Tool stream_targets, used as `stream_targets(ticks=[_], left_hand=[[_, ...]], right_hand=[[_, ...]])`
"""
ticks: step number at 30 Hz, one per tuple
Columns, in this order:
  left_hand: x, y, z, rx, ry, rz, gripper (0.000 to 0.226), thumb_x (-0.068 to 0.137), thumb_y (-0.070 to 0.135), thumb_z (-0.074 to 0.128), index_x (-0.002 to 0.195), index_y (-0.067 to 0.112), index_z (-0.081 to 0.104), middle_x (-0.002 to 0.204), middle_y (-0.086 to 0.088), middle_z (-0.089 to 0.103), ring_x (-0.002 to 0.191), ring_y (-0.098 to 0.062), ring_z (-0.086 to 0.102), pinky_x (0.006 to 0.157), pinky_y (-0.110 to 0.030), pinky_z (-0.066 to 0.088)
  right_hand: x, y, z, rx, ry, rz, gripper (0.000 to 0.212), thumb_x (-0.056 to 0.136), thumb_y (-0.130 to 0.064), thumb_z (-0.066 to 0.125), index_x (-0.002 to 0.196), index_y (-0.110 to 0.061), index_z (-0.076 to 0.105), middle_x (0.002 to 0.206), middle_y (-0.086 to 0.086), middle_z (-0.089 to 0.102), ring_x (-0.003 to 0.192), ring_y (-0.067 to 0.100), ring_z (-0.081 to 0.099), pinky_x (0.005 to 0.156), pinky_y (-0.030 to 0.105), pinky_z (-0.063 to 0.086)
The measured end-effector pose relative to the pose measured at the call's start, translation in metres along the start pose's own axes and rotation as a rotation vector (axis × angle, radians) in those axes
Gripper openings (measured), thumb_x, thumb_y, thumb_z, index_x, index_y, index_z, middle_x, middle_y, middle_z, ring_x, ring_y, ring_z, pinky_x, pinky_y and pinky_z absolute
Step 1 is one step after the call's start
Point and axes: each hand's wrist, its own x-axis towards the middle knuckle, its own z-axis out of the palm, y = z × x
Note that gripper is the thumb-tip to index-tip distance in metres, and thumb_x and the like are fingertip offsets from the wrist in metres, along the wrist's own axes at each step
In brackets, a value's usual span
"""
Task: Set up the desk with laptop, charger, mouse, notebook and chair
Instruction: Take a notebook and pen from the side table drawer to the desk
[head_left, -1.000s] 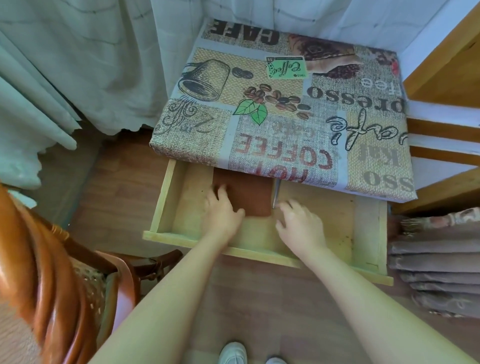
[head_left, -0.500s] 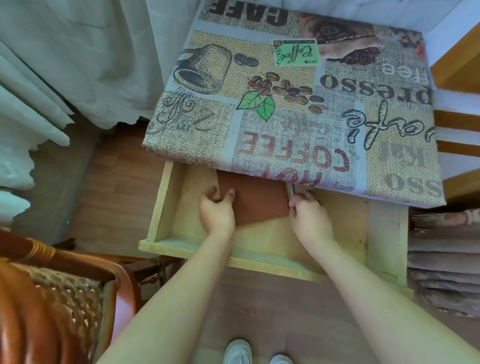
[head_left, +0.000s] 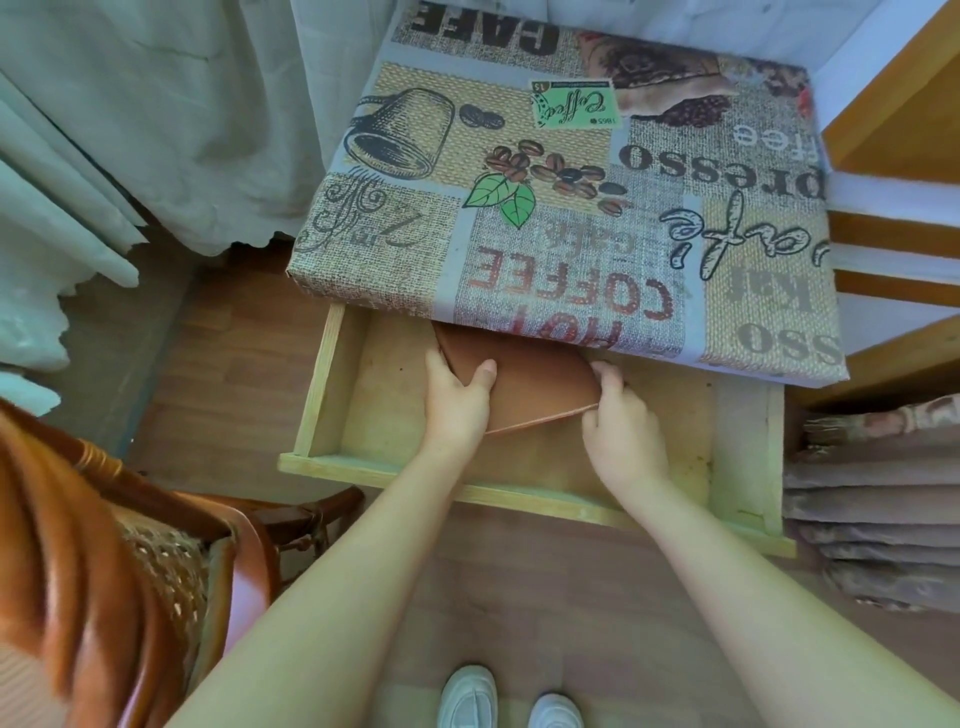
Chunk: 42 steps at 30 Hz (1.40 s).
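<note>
- We are fetching the brown notebook (head_left: 524, 376) from the open drawer (head_left: 322, 395).
- Our left hand (head_left: 457, 402) grips its left edge, right hand (head_left: 621, 423) pinches its near corner.
- Next, we judge: lift it clear onto the desk (head_left: 571, 171).

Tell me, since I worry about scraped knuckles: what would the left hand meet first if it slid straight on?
Probably the cloth-covered desk's front edge: the left hand, gripping the brown flat notebook, points into the shadowed drawer recess beneath. Clearance is unclear.
</note>
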Motion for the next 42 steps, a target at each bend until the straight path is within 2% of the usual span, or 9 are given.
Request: stream_targets(ticks=[7, 11, 17, 21, 25, 31, 34, 38, 42], left_hand=[[-0.044, -0.002, -0.029, -0.065, -0.005, -0.016, 0.048, 0.091, 0.007, 0.058, 0.136, 0.005, 0.042, 0.129, -0.008, 0.060, 0.116, -0.019, 0.059, 0.107, -0.037, 0.042], [-0.080, -0.016, -0.051, -0.109, 0.022, -0.069, 0.032, 0.088, 0.020, 0.066, 0.118, 0.007, 0.062, 0.110, -0.004, 0.072, 0.099, -0.014, 0.069, 0.093, -0.034, 0.052], [-0.102, -0.031, -0.052, -0.089, 0.220, -0.122, 0.030, 0.076, 0.040, 0.074, 0.098, 0.020, 0.070, 0.109, -0.002, 0.066, 0.094, -0.019, 0.067, 0.087, -0.036, 0.055], [-0.105, -0.025, -0.048, -0.053, 0.306, -0.135, 0.036, 0.078, 0.032, 0.076, 0.102, 0.007, 0.067, 0.124, 0.000, 0.028, 0.090, -0.013, 0.056, 0.087, -0.028, 0.051], [-0.106, -0.019, -0.041, -0.073, 0.315, -0.134, 0.037, 0.080, 0.027, 0.075, 0.107, 0.003, 0.063, 0.132, 0.009, 0.018, 0.105, -0.016, 0.057, 0.095, -0.036, 0.050], [-0.114, -0.005, -0.033, -0.048, 0.251, -0.108, 0.024, 0.090, 0.020, 0.063, 0.108, 0.004, 0.061, 0.141, 0.008, 0.018, 0.078, 0.035, 0.039, 0.084, -0.021, 0.036], [-0.121, 0.000, -0.034, 0.021, 0.257, -0.054, 0.014, 0.089, 0.025, 0.064, 0.098, 0.015, 0.059, 0.142, 0.007, 0.024, 0.096, 0.008, 0.045, 0.088, -0.022, 0.035], [-0.117, -0.002, -0.047, -0.021, 0.200, 0.024, 0.031, 0.083, 0.037, 0.066, 0.108, 0.019, 0.063, 0.136, 0.004, 0.047, 0.107, -0.004, 0.057, 0.097, -0.033, 0.047], [-0.127, 0.010, -0.064, -0.325, 0.098, -0.162, 0.030, 0.092, 0.014, 0.060, 0.120, 0.011, 0.053, 0.113, -0.007, 0.069, 0.099, -0.019, 0.068, 0.076, -0.030, 0.054]], right_hand=[[-0.055, 0.008, -0.011, -0.066, 0.042, -0.099, 0.025, 0.089, -0.009, 0.048, 0.111, -0.005, 0.058, 0.103, 0.015, 0.049, 0.065, 0.044, 0.058, 0.057, 0.043, 0.043], [-0.092, 0.019, -0.008, -0.017, 0.077, -0.196, 0.029, 0.081, -0.006, 0.058, 0.110, -0.005, 0.060, 0.103, 0.009, 0.052, 0.062, 0.037, 0.057, 0.045, 0.033, 0.038], [-0.101, 0.029, -0.005, 0.116, 0.066, -0.260, 0.056, 0.077, -0.018, 0.063, 0.131, -0.008, 0.049, 0.130, 0.003, 0.046, 0.108, 0.023, 0.055, 0.074, 0.032, 0.050], [-0.097, 0.029, -0.012, 0.133, 0.032, -0.228, 0.070, 0.072, -0.029, 0.065, 0.137, -0.014, 0.042, 0.138, -0.002, 0.038, 0.114, 0.021, 0.052, 0.080, 0.032, 0.049], [-0.093, 0.025, -0.012, -0.017, -0.023, -0.313, 0.084, 0.069, -0.035, 0.070, 0.141, -0.013, 0.036, 0.140, 0.000, 0.037, 0.115, 0.023, 0.052, 0.083, 0.034, 0.048], [-0.081, 0.025, -0.013, -0.139, 0.070, -0.370, 0.103, 0.056, -0.040, 0.086, 0.141, -0.009, 0.037, 0.139, 0.007, 0.043, 0.129, 0.026, 0.043, 0.112, 0.044, 0.028], [-0.077, 0.026, -0.022, -0.163, 0.132, -0.431, 0.107, 0.052, -0.044, 0.087, 0.140, -0.009, 0.039, 0.142, 0.007, 0.042, 0.134, 0.023, 0.038, 0.114, 0.046, 0.022], [-0.064, 0.023, -0.037, -0.147, 0.162, -0.430, 0.105, 0.056, -0.042, 0.085, 0.141, -0.007, 0.035, 0.145, 0.009, 0.038, 0.139, 0.023, 0.032, 0.115, 0.050, 0.019], [-0.056, 0.018, -0.043, -0.206, 0.139, -0.449, 0.103, 0.058, -0.035, 0.083, 0.142, -0.006, 0.033, 0.148, 0.009, 0.034, 0.142, 0.022, 0.025, 0.115, 0.051, 0.015]])
